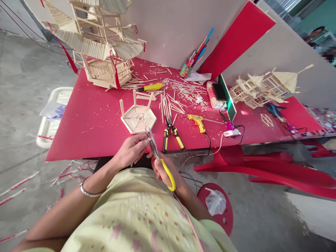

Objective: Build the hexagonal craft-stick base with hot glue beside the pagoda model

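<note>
Stick base on bench, just beyond hands: 3 posts up on far side, near corners bare, so prob. only part-built. L hand pinches tiny pale bit (ID unclear) at blades; R hand grips scissors, both low by near edge, angled inward.

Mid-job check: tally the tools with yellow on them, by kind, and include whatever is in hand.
Yellow-handled metal scissors, in the right hand: 1
Black-and-yellow metal shears, on the red tabletop: 1
Yellow plastic glue gun, with a black cord: 1
Yellow-and-black cutter knife: 1
Total: 4
</note>
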Demonstrator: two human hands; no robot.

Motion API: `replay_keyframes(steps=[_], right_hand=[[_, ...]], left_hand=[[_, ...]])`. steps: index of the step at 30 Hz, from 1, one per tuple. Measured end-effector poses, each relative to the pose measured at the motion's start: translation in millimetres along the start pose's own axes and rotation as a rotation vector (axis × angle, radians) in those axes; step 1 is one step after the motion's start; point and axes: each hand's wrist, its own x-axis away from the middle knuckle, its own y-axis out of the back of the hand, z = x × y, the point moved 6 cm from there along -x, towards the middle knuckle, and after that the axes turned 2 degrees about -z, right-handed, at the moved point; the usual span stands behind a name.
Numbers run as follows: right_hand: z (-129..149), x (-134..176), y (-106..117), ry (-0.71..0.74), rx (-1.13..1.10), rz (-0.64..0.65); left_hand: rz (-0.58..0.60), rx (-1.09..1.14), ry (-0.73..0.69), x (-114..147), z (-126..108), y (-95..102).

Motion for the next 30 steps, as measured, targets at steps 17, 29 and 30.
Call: replay_keyframes(steps=[17, 29, 30], right_hand=[[25.0, -23.1, 36.3, 0.116, -0.023, -0.445], [36.8, -41.0, 49.8, 0.257, 0.222, -0.598], [38.8, -39.3, 48.6, 0.265, 0.252, -0.587]], left_hand=[[0.062, 0.26, 0.082, 1.4, -3.5, -6.5], [0.143, 0.437, 0.239, 8.8, 1.0, -6.2], [0.135, 0.459, 0.232, 7.8, 1.1, -5.3]])
